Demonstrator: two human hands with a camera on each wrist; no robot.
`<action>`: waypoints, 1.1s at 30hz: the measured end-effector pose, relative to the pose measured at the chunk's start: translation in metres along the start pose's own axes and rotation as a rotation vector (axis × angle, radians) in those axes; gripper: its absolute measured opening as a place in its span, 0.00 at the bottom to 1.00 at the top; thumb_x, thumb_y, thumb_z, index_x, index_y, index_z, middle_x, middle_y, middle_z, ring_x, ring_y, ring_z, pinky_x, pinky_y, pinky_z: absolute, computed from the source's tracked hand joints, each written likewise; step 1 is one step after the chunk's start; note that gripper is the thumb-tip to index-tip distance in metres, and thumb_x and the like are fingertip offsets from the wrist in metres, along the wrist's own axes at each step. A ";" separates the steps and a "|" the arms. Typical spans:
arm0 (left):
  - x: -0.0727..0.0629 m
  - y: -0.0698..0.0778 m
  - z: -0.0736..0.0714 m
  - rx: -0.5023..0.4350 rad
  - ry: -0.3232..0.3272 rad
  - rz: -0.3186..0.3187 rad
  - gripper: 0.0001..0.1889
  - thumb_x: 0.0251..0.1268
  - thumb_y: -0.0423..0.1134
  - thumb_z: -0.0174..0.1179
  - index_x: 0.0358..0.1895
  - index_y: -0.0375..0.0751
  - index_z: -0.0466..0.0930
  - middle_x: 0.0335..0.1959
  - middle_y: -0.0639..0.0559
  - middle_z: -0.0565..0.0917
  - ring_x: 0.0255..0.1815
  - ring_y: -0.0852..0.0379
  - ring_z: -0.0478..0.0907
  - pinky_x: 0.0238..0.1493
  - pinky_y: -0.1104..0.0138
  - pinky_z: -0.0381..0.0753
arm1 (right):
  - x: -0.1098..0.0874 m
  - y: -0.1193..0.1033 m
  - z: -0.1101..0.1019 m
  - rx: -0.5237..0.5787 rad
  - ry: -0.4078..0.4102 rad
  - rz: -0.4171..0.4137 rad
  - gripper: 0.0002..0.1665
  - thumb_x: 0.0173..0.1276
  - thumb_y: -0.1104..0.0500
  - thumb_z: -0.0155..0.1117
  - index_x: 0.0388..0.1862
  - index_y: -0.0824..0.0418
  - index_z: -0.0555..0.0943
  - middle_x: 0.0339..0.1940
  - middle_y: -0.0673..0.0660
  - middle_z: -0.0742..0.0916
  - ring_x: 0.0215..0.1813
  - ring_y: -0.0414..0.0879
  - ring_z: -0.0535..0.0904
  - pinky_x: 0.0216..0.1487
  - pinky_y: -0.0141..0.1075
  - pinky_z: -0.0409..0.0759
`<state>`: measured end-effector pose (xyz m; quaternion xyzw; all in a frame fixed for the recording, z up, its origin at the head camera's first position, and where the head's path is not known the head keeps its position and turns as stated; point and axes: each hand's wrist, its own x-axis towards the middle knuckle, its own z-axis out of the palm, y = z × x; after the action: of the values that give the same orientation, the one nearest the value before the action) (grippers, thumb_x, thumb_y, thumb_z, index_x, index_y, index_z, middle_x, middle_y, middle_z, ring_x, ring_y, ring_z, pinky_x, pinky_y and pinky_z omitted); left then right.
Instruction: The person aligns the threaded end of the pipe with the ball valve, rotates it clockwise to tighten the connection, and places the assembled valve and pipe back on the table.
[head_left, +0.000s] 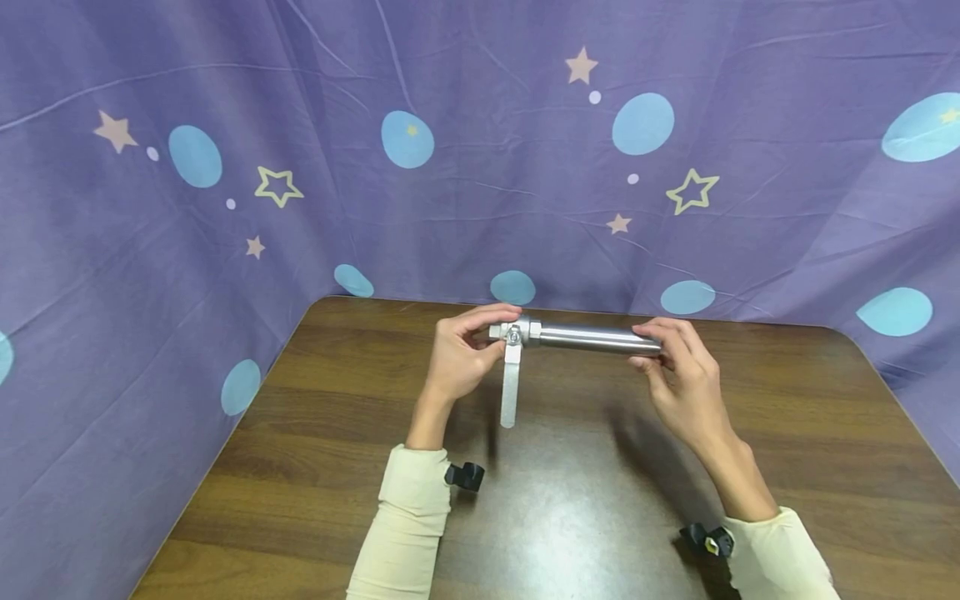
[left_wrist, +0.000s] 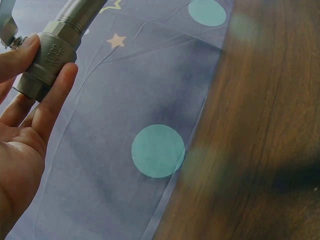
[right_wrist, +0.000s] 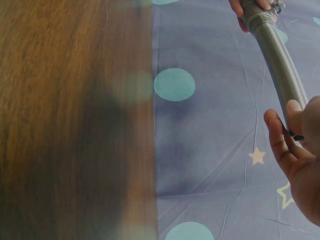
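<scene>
A metal ball valve [head_left: 514,332] joined to a straight steel pipe [head_left: 592,337] is held up level over the table by both hands. My left hand [head_left: 463,354] pinches the valve body at its left end, thumb in front and fingers behind. The valve's flat lever handle [head_left: 510,392] points down toward me. At the far right end of the pipe, my right hand [head_left: 686,383] grips the tube between thumb and fingers. Raised lettering shows on the valve body [left_wrist: 52,56] in the left wrist view. The pipe [right_wrist: 280,65] runs between both hands in the right wrist view.
Below the hands lies a brown wood-grain table [head_left: 337,467] with rounded back corners. A purple curtain [head_left: 480,217] printed with stars and blue ovals stands along its back and sides. Black wrist mounts [head_left: 467,477] sit at both cuffs.
</scene>
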<state>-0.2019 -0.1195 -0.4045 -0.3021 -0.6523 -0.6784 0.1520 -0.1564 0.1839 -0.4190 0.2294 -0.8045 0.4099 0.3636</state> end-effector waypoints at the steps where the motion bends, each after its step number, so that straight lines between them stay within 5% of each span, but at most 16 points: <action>1: 0.000 0.000 0.000 -0.001 0.000 0.001 0.19 0.51 0.12 0.60 0.49 0.17 0.86 0.55 0.22 0.87 0.58 0.64 0.87 0.55 0.71 0.91 | 0.000 0.000 0.000 -0.003 0.002 -0.001 0.25 0.58 0.79 0.76 0.56 0.73 0.84 0.53 0.69 0.85 0.50 0.28 0.79 0.50 0.12 0.81; 19: 0.001 -0.001 0.002 -0.009 0.003 0.001 0.20 0.50 0.12 0.60 0.49 0.17 0.86 0.55 0.22 0.87 0.58 0.64 0.87 0.55 0.69 0.91 | 0.002 0.002 -0.001 -0.010 0.010 -0.070 0.29 0.59 0.80 0.73 0.61 0.68 0.86 0.53 0.66 0.88 0.47 0.23 0.81 0.50 0.12 0.77; 27: 0.000 -0.002 0.001 0.001 0.005 0.004 0.20 0.50 0.10 0.60 0.49 0.17 0.86 0.55 0.23 0.87 0.58 0.63 0.87 0.56 0.70 0.91 | 0.001 0.001 -0.002 -0.048 -0.005 -0.058 0.30 0.59 0.78 0.73 0.62 0.67 0.86 0.54 0.66 0.89 0.52 0.35 0.80 0.56 0.13 0.74; 33: 0.000 -0.002 0.001 0.014 0.012 0.002 0.20 0.50 0.11 0.61 0.49 0.18 0.86 0.55 0.24 0.87 0.58 0.64 0.87 0.55 0.71 0.91 | -0.001 -0.001 0.000 -0.037 -0.044 -0.044 0.33 0.57 0.77 0.78 0.63 0.68 0.84 0.59 0.68 0.84 0.45 0.39 0.77 0.43 0.16 0.74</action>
<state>-0.2027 -0.1181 -0.4058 -0.2976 -0.6558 -0.6755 0.1585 -0.1556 0.1835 -0.4196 0.2491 -0.8145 0.3818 0.3588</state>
